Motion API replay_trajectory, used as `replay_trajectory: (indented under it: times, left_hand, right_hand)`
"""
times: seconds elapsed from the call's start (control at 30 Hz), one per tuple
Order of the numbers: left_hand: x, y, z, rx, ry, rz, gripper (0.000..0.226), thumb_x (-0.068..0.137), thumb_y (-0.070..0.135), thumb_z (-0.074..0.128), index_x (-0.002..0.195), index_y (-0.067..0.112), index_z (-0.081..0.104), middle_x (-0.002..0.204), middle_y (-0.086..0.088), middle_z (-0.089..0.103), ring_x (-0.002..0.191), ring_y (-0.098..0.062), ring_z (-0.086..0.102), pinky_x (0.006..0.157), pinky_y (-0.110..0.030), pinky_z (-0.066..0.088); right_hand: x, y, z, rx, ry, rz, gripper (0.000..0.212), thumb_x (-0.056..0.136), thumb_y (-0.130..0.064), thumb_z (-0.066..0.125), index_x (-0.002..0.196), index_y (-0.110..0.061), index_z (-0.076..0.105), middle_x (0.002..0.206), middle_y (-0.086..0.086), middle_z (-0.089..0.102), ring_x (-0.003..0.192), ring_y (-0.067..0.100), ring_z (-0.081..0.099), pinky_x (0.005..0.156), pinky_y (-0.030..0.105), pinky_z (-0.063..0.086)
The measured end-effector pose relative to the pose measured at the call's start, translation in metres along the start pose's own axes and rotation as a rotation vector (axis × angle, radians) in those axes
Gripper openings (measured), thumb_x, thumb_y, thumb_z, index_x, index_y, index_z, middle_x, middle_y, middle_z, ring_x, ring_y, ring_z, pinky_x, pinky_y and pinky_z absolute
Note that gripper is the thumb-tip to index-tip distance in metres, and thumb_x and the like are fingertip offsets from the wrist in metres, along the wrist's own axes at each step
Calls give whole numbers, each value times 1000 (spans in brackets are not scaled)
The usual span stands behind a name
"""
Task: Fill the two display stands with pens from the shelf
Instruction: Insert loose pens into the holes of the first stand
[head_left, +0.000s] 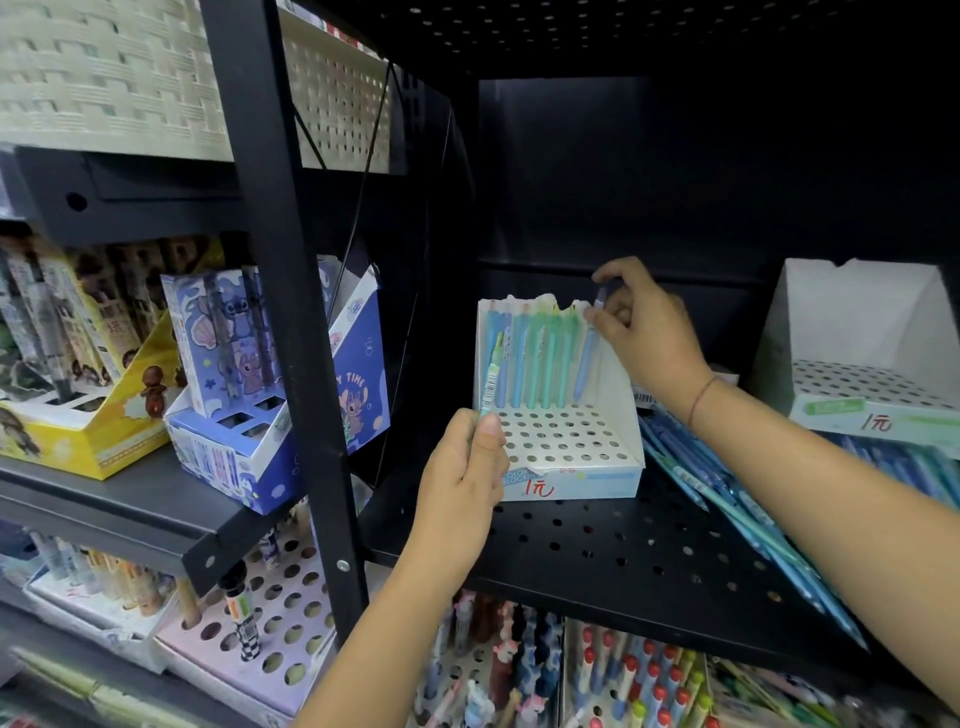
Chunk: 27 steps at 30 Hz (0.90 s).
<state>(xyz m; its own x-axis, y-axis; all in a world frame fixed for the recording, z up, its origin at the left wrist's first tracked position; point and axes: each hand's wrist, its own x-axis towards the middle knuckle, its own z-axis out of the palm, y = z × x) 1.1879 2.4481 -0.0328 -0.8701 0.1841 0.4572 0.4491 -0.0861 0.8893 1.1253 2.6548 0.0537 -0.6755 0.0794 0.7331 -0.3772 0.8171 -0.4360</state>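
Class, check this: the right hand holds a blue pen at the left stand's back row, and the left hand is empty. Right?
No. The head view shows the left hand gripping a teal pen, not empty. The right hand does hold a blue pen at the left stand's back row.

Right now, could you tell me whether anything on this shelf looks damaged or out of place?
Yes. The partly filled display stand has a ragged, torn top edge on its back wall, and its front label is ripped. To its right, loose pens lie in a jumble flat on the shelf rather than standing in holes.
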Motion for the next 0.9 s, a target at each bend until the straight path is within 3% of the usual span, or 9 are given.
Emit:
replay_trajectory:
  times: [0.1,0.2,0.4,0.6,0.7,0.77,0.83,0.9]
  left_hand:
    - [0,-1,0,2,-6,-7,41,96,44,36,79,7,36,68,-6,29,52,-7,24,46,-16,25]
    - [0,-2,0,3,-11,-16,35,98,41,37,78,13,37,69,-6,32,51,-7,25,46,-16,26]
    - [-1,-1,-1,5,-14,-20,30,101,36,36,83,12,41,71,-5,37,51,-7,27,47,-17,28]
    - [-1,1,0,11,-25,7,32,92,44,41,87,14,49,67,-3,39,52,-9,30,48,-17,29]
    - [-1,2,0,13,-29,8,29,91,44,42,88,18,54,67,-3,40,53,-9,32,49,-17,30]
    - [-1,2,-1,17,-28,12,26,91,44,43,87,22,55,66,-1,41,53,-9,33,49,-17,31]
    - [-1,2,-1,15,-35,24,22,92,44,44,84,27,56,63,6,44,53,-7,35,51,-17,31]
    - [-2,2,0,31,-38,31,21,92,43,45,84,27,57,61,12,47,54,-4,39,53,-17,33]
  right_hand:
    - [-4,-2,4,-86,-70,5,28,91,-18,60,117,-20,49,74,1,58,71,20,59,69,38,52]
    - [-9,-4,8,-171,-69,-8,33,92,-20,59,122,-20,45,73,0,57,67,22,59,64,39,52]
    - [-7,1,7,-197,-16,-50,25,89,-20,64,114,-16,59,107,1,62,76,10,50,69,29,45]
    - [-8,-6,1,-197,-31,-14,31,91,-23,63,121,-16,64,114,4,54,83,10,48,76,28,46]
    - [-20,-37,-6,79,-53,36,20,92,-27,61,109,-20,67,101,-1,61,69,7,51,67,14,43]
    - [-33,-61,-10,406,-279,140,14,94,-30,57,99,-22,67,99,1,68,66,6,57,61,16,46]
    - [-47,-74,-9,549,-487,202,18,94,-29,56,101,-18,68,97,3,70,68,8,60,60,19,48]
    - [-56,-77,-4,618,-531,219,17,93,-20,59,104,-11,67,91,13,68,68,9,60,60,19,49]
